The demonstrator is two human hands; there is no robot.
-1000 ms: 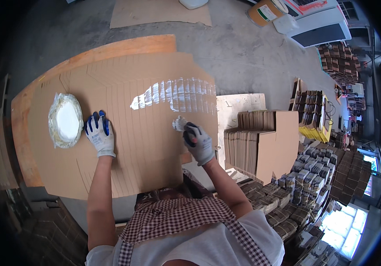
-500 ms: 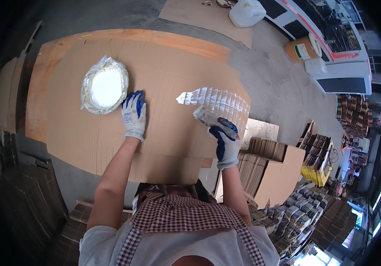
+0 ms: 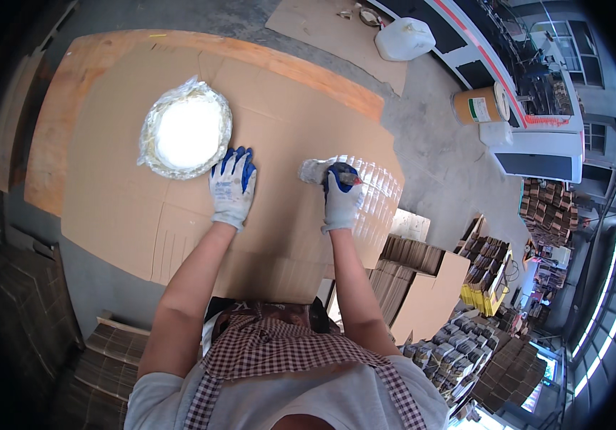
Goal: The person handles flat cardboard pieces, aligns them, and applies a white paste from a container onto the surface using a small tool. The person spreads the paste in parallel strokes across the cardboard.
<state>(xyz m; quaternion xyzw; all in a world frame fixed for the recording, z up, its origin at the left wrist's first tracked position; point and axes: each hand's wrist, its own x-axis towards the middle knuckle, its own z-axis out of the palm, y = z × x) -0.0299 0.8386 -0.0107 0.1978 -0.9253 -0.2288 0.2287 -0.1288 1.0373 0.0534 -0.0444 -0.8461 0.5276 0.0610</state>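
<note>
Atop cardboard on desk, grips brush in right hand, with head just left of knuckles, beside white streaks; lays left hand flat, fingers extended, just beside plastic-wrapped bowl of white paste.

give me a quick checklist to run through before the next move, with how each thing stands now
1. Brush gripped: ok, it is in the gloved right hand.
2. Left hand flat on the cardboard: ok, palm down with fingers pointing away from the body.
3. Bowl sitting on the cardboard: ok, at the left, well away from the brush.
4. Left hand clear of the bowl: cannot tell, its fingertips are right by the plastic-wrapped rim.
5. Right hand clear of the white streaks: not ok, it is over their left edge.
6. Depth of white material in the bowl: cannot tell, it shows as plain bright white.
</note>
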